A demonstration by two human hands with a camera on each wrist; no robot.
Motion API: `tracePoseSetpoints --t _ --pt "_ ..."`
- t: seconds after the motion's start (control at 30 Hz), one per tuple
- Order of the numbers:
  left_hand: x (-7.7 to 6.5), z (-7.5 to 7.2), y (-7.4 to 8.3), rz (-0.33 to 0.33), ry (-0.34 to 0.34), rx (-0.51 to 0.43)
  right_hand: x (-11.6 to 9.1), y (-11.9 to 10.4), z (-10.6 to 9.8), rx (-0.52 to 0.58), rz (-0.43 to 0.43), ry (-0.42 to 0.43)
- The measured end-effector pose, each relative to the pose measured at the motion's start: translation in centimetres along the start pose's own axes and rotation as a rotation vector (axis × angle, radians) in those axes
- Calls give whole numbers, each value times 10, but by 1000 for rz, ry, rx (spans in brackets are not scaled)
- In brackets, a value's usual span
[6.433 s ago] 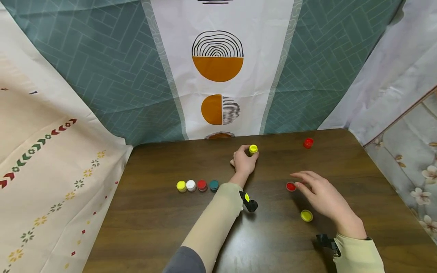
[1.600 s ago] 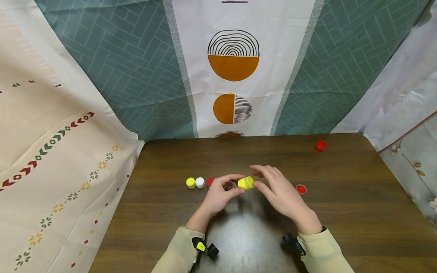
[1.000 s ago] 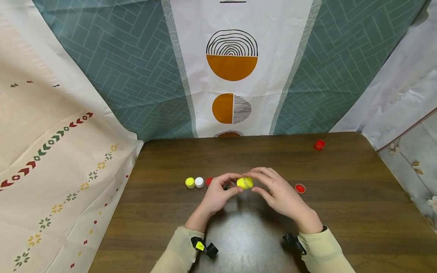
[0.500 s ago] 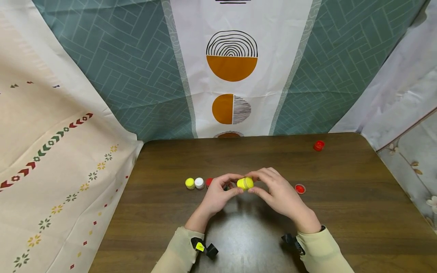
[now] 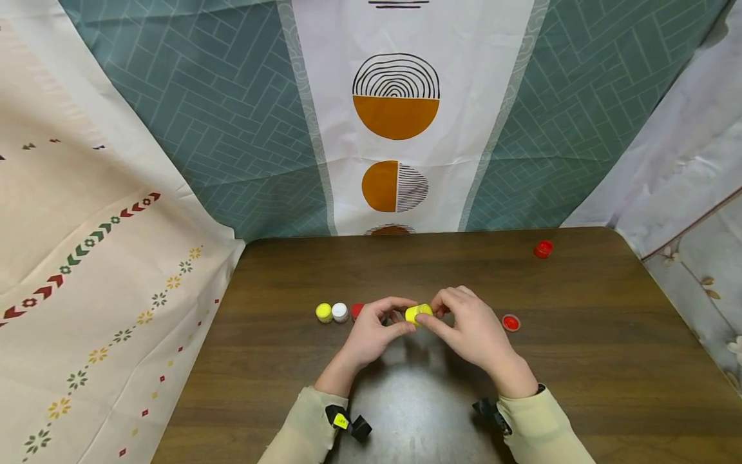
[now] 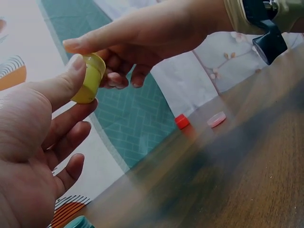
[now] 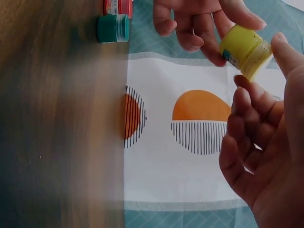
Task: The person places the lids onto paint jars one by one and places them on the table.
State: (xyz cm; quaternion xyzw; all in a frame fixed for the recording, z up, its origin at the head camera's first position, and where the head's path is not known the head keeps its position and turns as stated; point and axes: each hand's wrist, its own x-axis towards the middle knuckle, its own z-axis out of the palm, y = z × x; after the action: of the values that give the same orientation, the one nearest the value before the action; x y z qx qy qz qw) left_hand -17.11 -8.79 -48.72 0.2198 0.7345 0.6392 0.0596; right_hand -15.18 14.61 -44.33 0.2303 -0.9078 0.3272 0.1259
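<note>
Just above the table, my left hand point(image 5: 371, 332) holds a small yellow paint jar point(image 5: 413, 314) between thumb and fingers, tilted on its side. My right hand point(image 5: 472, 332) pinches the jar's yellow lid point(image 7: 258, 59) with thumb and fingertips, and the lid sits on the jar's mouth. In the left wrist view, both thumbs lie close together on the yellow jar point(image 6: 88, 85). Behind my left hand stand a red jar point(image 5: 356, 311) and a teal jar point(image 7: 113, 28), which that hand mostly hides in the head view.
Left of the red jar stand a white jar point(image 5: 340, 312) and another yellow jar point(image 5: 324, 313), in a row. A red lid point(image 5: 511, 323) lies upturned right of my right hand. Farther back is a red jar without its lid point(image 5: 543, 249). Patterned cloth point(image 5: 249, 129) hangs behind the brown table point(image 5: 278, 399).
Earlier my left hand gripped the yellow jar at the table's back and the yellow lid lay at the right. Both are now together at the middle; my right fingers have shifted their grip around the lid.
</note>
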Motion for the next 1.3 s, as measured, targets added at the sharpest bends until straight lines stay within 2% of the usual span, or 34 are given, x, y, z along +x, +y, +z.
tracePoseSetpoints --t 0.17,0.3,0.43,0.6,0.9,1.1,1.3 --pt "0 0 1 -10 19 -2 -1 1 -2 -6 27 15" --pt "0 0 1 -17 30 -11 -5 3 -6 72 32 15" --pt "0 -1 -1 -23 32 -1 -7 7 -11 148 -47 -19" --pt "0 -1 0 -31 27 0 -6 12 -12 157 -172 -60" --pt "1 -2 -2 -9 4 -17 -2 13 -8 118 -285 3" --pt "-1 -1 -1 -10 -30 -33 -2 13 -7 103 -307 28" --pt "0 -1 -1 -13 -35 -24 -1 12 -7 97 -278 31"
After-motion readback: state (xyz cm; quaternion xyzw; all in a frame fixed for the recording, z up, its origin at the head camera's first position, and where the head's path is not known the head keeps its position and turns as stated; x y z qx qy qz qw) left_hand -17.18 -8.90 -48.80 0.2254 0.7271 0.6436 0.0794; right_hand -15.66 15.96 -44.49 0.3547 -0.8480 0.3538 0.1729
